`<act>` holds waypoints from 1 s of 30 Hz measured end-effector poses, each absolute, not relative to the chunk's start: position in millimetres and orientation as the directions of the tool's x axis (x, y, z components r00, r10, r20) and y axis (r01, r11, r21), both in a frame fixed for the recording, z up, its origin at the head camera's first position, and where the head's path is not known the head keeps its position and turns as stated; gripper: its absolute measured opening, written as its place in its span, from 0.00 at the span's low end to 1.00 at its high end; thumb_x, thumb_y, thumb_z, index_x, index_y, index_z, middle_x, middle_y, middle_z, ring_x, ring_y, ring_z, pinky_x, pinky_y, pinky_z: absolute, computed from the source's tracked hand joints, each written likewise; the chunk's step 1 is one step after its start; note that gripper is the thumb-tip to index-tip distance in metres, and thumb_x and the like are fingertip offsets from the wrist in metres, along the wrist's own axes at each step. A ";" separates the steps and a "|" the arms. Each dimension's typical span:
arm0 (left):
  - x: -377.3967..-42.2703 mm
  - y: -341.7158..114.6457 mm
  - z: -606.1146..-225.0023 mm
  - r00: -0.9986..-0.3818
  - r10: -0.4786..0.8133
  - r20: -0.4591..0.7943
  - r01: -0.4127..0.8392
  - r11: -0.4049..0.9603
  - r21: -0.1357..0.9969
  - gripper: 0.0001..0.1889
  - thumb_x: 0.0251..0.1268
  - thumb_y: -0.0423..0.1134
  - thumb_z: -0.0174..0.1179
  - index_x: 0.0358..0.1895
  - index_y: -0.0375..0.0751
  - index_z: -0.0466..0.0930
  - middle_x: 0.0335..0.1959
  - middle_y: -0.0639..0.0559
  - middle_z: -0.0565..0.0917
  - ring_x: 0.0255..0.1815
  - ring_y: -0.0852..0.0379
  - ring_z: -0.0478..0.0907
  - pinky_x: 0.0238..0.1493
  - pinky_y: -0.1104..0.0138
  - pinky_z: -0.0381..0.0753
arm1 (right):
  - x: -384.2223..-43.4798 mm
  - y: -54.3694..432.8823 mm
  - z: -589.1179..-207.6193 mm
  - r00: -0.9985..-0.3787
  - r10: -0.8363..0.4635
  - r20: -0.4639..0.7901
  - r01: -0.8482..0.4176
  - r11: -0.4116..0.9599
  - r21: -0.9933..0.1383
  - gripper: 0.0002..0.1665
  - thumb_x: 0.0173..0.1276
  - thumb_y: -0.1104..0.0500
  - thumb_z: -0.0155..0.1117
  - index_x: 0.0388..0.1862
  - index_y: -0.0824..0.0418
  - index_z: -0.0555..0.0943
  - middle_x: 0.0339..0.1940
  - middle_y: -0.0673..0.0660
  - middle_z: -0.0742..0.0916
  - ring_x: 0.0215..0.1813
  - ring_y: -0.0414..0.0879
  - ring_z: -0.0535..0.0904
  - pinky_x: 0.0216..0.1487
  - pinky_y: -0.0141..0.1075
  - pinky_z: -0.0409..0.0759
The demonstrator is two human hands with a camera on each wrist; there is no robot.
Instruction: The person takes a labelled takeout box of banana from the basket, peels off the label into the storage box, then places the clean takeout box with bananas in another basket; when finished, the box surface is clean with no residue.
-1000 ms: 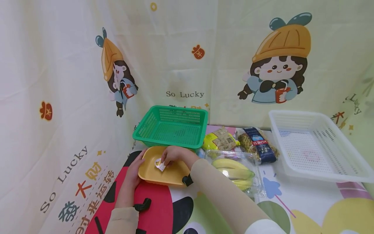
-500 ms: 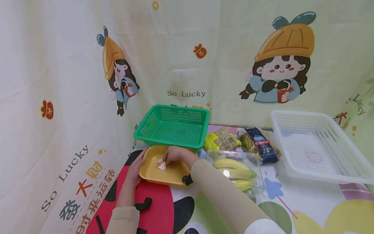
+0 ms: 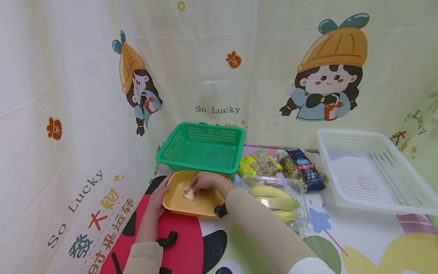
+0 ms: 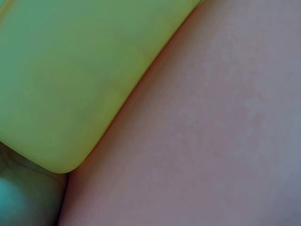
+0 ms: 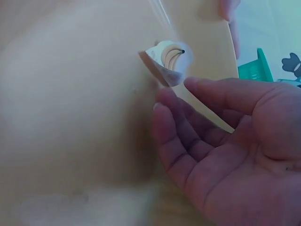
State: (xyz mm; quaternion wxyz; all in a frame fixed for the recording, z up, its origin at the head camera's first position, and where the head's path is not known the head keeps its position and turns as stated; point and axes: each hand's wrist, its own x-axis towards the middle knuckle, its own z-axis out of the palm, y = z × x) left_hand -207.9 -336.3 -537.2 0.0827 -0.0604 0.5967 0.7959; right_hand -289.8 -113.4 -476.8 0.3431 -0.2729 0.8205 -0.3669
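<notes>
A shallow yellow plastic basin (image 3: 178, 207) sits on the printed tablecloth. My left hand (image 3: 156, 199) grips its left side, with fingertips (image 5: 229, 8) over the rim in the right wrist view. The basin's smooth wall (image 4: 75, 84) fills much of the left wrist view, against my palm. Inside the basin is a small white sticker (image 5: 170, 59) with a banana picture, one edge lifted from the floor. My right hand (image 3: 205, 180) reaches into the basin and pinches the sticker's lower corner between thumb and fingertip; its other fingers are curled.
A green basket (image 3: 202, 167) stands right behind the basin. To the right lie a clear box (image 3: 304, 213) of bananas (image 3: 273, 198), a yellow-and-brown packet (image 3: 260, 163) and a pasta bag (image 3: 304, 169). A white basket (image 3: 403, 207) stands far right. A patterned curtain (image 3: 267, 87) hangs behind.
The sticker's near part has turned and curled in my right fingers, with the hand shifting only slightly. My left hand keeps its hold on the basin.
</notes>
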 end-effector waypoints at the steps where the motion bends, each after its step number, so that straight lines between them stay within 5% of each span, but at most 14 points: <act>1: -207.8 -336.3 -537.1 -0.980 0.060 -0.191 -0.200 -0.273 0.941 0.27 0.81 0.40 0.36 0.80 0.58 0.50 0.80 0.54 0.52 0.79 0.48 0.52 0.66 0.71 0.72 | -289.8 -111.9 -475.8 -0.611 -0.705 -0.361 -0.196 0.576 -0.794 0.17 0.72 0.64 0.58 0.57 0.66 0.82 0.47 0.59 0.85 0.40 0.53 0.84 0.50 0.46 0.85; 11: -208.0 -335.4 -536.4 -0.981 0.051 -0.186 -0.193 -0.267 0.944 0.28 0.81 0.39 0.35 0.80 0.56 0.49 0.80 0.52 0.53 0.78 0.48 0.54 0.64 0.72 0.74 | -292.6 -91.8 -463.0 -0.535 -0.754 -0.381 -0.208 0.554 -0.806 0.22 0.74 0.57 0.56 0.65 0.61 0.78 0.54 0.55 0.81 0.40 0.52 0.86 0.48 0.44 0.86; 17: -208.3 -334.7 -537.5 -0.981 0.024 -0.194 -0.194 -0.243 0.951 0.27 0.81 0.40 0.35 0.80 0.58 0.50 0.80 0.55 0.54 0.72 0.58 0.62 0.60 0.76 0.75 | -292.0 -63.6 -443.7 -0.504 -0.773 -0.386 -0.194 0.536 -0.822 0.22 0.74 0.52 0.57 0.65 0.53 0.78 0.55 0.53 0.82 0.39 0.49 0.85 0.48 0.41 0.86; 21: -209.0 -334.7 -538.7 -0.983 0.033 -0.183 -0.186 -0.234 0.954 0.27 0.81 0.40 0.36 0.80 0.57 0.49 0.81 0.55 0.51 0.71 0.62 0.63 0.61 0.77 0.74 | -293.7 -32.7 -431.2 -0.527 -0.773 -0.353 -0.213 0.522 -0.826 0.22 0.74 0.47 0.58 0.63 0.48 0.80 0.55 0.55 0.84 0.40 0.47 0.86 0.47 0.40 0.85; 30: -210.4 -337.7 -541.3 -0.981 0.033 -0.190 -0.192 -0.241 0.951 0.28 0.80 0.37 0.38 0.79 0.57 0.51 0.81 0.54 0.51 0.76 0.50 0.56 0.61 0.75 0.75 | -285.3 61.6 -410.7 -0.599 -0.749 -0.282 -0.197 0.480 -0.855 0.22 0.76 0.47 0.54 0.66 0.49 0.76 0.63 0.51 0.81 0.48 0.58 0.84 0.48 0.42 0.85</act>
